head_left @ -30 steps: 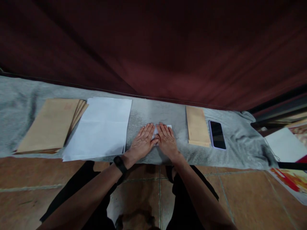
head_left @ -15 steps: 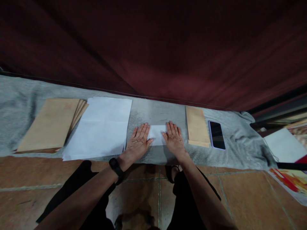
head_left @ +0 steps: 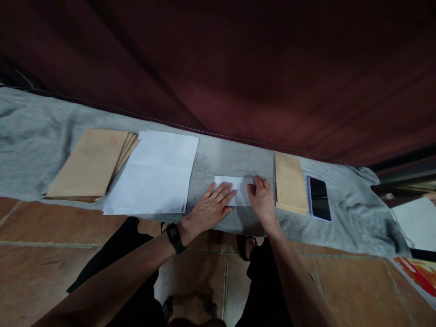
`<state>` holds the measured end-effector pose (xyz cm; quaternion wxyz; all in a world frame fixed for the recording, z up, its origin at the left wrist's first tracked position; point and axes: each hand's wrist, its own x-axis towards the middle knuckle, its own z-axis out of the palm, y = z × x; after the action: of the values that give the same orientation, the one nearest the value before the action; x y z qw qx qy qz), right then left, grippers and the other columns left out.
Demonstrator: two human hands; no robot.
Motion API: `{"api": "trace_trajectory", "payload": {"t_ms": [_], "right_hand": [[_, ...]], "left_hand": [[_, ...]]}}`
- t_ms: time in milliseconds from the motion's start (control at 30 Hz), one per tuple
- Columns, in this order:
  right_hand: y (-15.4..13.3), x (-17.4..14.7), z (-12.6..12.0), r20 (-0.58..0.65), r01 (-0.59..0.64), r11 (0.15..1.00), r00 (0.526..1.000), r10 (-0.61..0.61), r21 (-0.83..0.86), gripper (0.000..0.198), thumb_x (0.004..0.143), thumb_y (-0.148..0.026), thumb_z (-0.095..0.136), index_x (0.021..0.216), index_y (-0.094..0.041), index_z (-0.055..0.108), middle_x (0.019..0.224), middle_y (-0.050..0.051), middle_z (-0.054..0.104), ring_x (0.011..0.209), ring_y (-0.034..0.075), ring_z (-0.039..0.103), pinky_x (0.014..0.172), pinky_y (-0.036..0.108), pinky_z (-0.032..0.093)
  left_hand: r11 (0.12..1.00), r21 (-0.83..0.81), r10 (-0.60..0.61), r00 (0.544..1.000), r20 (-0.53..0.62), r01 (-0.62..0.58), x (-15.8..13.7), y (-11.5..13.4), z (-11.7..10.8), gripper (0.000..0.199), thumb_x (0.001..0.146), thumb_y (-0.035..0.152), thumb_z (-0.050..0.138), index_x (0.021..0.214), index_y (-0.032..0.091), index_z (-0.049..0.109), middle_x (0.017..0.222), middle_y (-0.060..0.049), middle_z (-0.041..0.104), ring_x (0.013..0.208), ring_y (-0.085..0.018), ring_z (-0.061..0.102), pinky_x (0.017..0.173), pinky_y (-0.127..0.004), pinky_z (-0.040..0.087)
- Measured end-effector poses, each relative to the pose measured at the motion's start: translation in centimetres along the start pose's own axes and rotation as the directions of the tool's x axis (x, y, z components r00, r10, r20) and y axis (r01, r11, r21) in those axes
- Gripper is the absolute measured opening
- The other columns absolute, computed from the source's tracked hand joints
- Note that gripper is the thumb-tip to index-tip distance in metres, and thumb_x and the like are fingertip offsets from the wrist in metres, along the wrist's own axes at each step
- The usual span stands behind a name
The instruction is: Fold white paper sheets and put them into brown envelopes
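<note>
The left hand (head_left: 211,208) lay palm down, fingers fanned over the left part of the small white paper (head_left: 241,188)! The right hand (head_left: 262,196) curled at its right end, pinching or not, I couldn't tell; the paper sat on grey cloth (head_left: 231,153).

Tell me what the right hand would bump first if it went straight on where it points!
Beyond the white paper it touches, the right hand would probably cross grey cloth and first meet the dark red cloth, though depth is unclear.

Homelike room — tiled floor (head_left: 68,227); drape (head_left: 238,100)
</note>
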<state>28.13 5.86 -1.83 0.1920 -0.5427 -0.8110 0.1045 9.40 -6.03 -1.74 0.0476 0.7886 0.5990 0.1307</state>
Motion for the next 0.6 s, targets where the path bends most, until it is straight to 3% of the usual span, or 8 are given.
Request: {"api": "trace_trajectory", "payload": {"t_ms": [333,500,600], "right_hand": [[-0.3,0.1,-1.1,0.125,-0.174,0.98,0.979,0.162,0.095,0.037,0.1,-0.036,0.05,0.13,-0.019,0.064,0.094,0.01,0.075,0.085,0.026,0.071,0.078,0.035,0.052],[0.7,0.6,-1.3,0.109,-0.141,0.919,0.988,0.108,0.368,0.056,0.093,-0.034,0.051,0.147,-0.016,0.052,0.077,0.004,0.071,0.069,0.023,0.066,0.07,0.035,0.051],[1.6,1.0,-1.5,0.19,-0.191,0.804,0.977,0.1,0.563,0.054,0.085,-0.029,0.05,0.137,-0.02,0.061,0.078,0.001,0.071,0.067,0.019,0.063,0.068,0.032,0.051]], "left_hand": [[1.0,-0.007,-0.024,0.999,0.031,0.025,0.0,0.2,-0.2,0.054,0.107,0.039,0.044,0.158,0.023,0.042,0.169,-0.008,0.036,0.158,-0.027,0.028,0.13,-0.052,0.017],[1.0,-0.014,-0.025,0.999,0.022,0.025,-0.1,0.3,-0.2,0.053,0.108,0.04,0.042,0.158,0.022,0.042,0.168,-0.007,0.036,0.158,-0.027,0.027,0.131,-0.051,0.016],[1.0,-0.012,-0.02,1.0,0.02,0.021,-0.1,0.3,-0.2,0.053,0.108,0.04,0.041,0.158,0.022,0.041,0.169,-0.007,0.035,0.158,-0.026,0.028,0.13,-0.051,0.015]]}}
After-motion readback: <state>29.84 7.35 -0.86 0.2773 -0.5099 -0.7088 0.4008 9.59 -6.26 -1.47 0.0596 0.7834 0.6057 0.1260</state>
